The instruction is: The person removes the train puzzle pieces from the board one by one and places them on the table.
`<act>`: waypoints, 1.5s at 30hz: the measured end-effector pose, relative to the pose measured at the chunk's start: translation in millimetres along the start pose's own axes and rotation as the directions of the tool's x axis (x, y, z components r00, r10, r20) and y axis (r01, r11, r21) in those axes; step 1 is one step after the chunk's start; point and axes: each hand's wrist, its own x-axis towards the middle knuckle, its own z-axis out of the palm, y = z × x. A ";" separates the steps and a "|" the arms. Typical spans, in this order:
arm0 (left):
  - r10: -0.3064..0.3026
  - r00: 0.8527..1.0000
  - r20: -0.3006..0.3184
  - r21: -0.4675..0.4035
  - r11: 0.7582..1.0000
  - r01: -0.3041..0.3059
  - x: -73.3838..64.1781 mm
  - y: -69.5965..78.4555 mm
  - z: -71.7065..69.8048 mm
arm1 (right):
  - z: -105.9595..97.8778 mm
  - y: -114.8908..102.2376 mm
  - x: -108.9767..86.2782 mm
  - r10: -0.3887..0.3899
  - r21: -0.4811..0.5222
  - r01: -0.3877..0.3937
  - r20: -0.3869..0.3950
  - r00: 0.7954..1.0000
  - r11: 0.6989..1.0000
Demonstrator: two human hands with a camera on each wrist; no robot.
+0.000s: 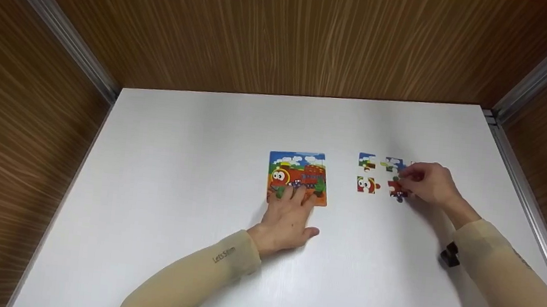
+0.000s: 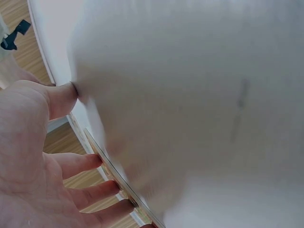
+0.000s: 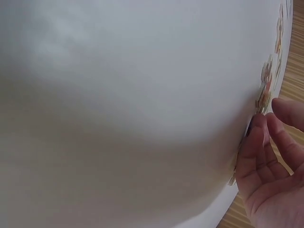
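Observation:
My left hand [image 1: 288, 220] lies with fingers spread on the lower edge of a train picture card [image 1: 297, 168]. The left wrist view shows its straight fingers [image 2: 105, 192] against the card's thin edge [image 2: 124, 183]. My right hand [image 1: 428, 186] pinches a small puzzle piece [image 1: 396, 178] between thumb and fingertips, just above the others; the fingers mostly hide it. Around that hand lie a red piece [image 1: 395, 189], a cloud piece [image 1: 394, 163], a piece with train eyes [image 1: 367, 185] and a blue-topped piece [image 1: 367, 160].
Everything lies on a white table [image 1: 176, 174]. Brown wood-grain panels [image 1: 305, 36] close it in at the back and both sides, with metal rails [image 1: 527, 178] at the corners. A black device [image 1: 450, 255] sits at the right wrist.

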 end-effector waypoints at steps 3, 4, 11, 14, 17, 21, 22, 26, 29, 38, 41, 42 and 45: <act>-0.003 1.000 0.005 -0.001 1.000 0.003 0.6 0.2 -0.5 | -1.2 -2.7 0.0 -0.005 -0.002 0.005 0.002 1.000 1.000; -0.005 1.000 0.008 -0.001 1.000 0.005 1.0 0.5 -0.8 | -1.7 -4.3 0.1 -0.008 -0.003 0.008 0.003 1.000 1.000; -0.014 1.000 0.028 -0.011 1.000 0.015 1.5 2.9 -3.2 | 0.3 -21.5 -1.4 -0.076 -0.006 0.076 -0.013 0.997 0.997; -0.010 1.000 0.023 -0.001 1.000 0.010 1.5 3.9 -3.6 | 4.3 -31.7 -2.2 -0.128 0.001 0.128 -0.006 0.992 0.992; 0.002 1.000 0.007 0.021 1.000 -0.002 0.8 3.8 -3.6 | 8.9 -42.7 -1.8 -0.187 -0.001 0.187 0.012 0.982 0.982; 0.010 1.000 -0.003 0.033 0.999 -0.010 0.2 4.1 -3.3 | 15.0 -59.3 0.7 -0.218 -0.004 0.218 0.051 0.975 0.976; 0.009 1.000 -0.001 0.032 0.999 -0.009 0.2 4.4 -3.3 | 16.6 -63.8 1.5 -0.218 -0.004 0.219 0.061 0.974 0.976; -0.001 1.000 0.011 0.027 1.000 0.001 0.6 5.6 -3.6 | 24.5 -79.7 5.7 -0.230 0.002 0.231 0.100 0.968 0.973; -0.009 1.000 0.019 0.027 1.000 0.008 0.8 6.6 -4.3 | 31.4 -89.8 9.0 -0.248 0.018 0.248 0.137 0.959 0.969; -0.017 0.999 0.047 0.004 1.000 0.017 0.6 7.4 -5.6 | 51.8 -112.3 17.9 -0.282 -0.010 0.291 0.210 0.936 0.957; -0.017 0.999 0.049 0.005 1.000 0.017 0.8 6.9 -5.0 | 57.2 -118.1 21.9 -0.282 -0.003 0.290 0.234 0.931 0.957; -0.016 0.999 0.049 0.007 1.000 0.016 0.9 6.7 -4.7 | 59.1 -120.0 23.6 -0.279 0.001 0.287 0.241 0.930 0.958; -0.007 0.999 0.042 0.021 1.000 0.006 0.6 5.6 -4.5 | 63.3 -125.8 28.7 -0.287 0.014 0.293 0.263 0.921 0.956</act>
